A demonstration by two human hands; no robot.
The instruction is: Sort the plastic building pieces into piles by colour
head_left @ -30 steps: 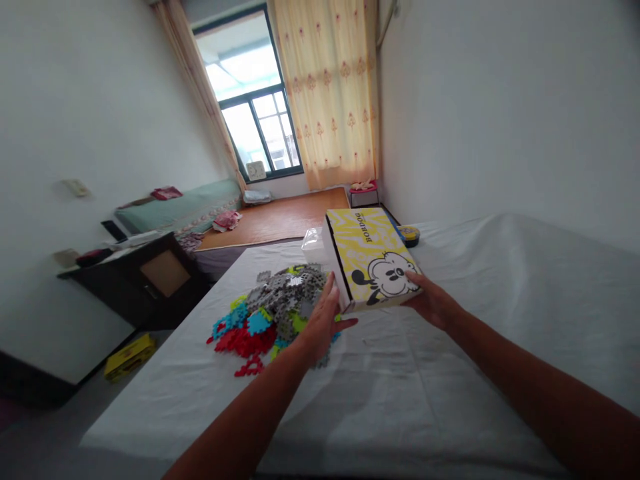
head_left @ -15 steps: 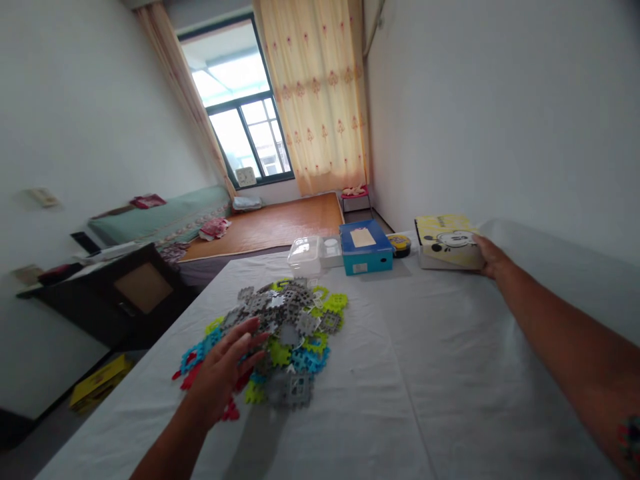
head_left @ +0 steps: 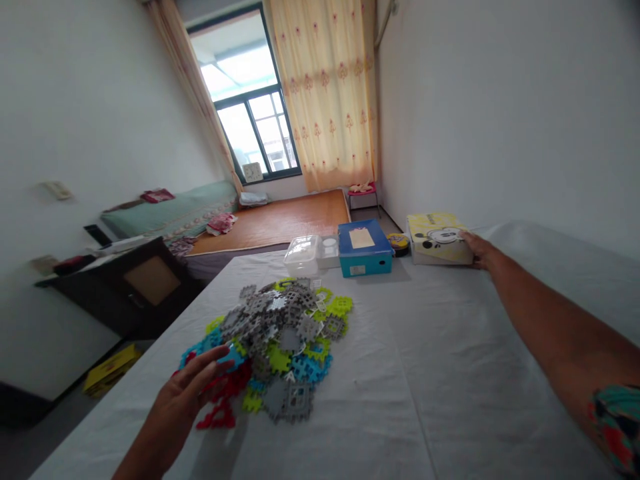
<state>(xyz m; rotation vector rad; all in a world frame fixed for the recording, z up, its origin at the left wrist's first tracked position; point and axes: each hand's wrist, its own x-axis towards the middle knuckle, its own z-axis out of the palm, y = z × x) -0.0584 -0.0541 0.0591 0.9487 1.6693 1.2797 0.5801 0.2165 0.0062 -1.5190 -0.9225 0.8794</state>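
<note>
At the right, my right hand [head_left: 479, 252] grips the right end of a yellow-and-white cardboard box [head_left: 436, 241] with a cartoon mouse printed on it; the box rests on the table, and the fingers on its far side are hidden. My left hand [head_left: 181, 395] is open and holds nothing, its fingers spread over the left edge of a heap of plastic interlocking pieces. Grey pieces [head_left: 273, 310] make up most of the heap. Red pieces [head_left: 223, 400] lie beside my left fingers, with blue pieces [head_left: 309, 367] and lime-green pieces [head_left: 279, 358] around them.
Along the table's far edge stand a clear plastic container [head_left: 302, 253], a small white box [head_left: 329, 253], a blue box [head_left: 365, 257] and a round yellow-and-black tin [head_left: 399, 243]. A white cloth [head_left: 360, 427] covers the table. A wall [head_left: 525, 133] rises on the right.
The yellow-and-white box has slid left with my right hand on it, closing the gap to the round tin. My left hand has drawn back left and toward me from above the heap.
</note>
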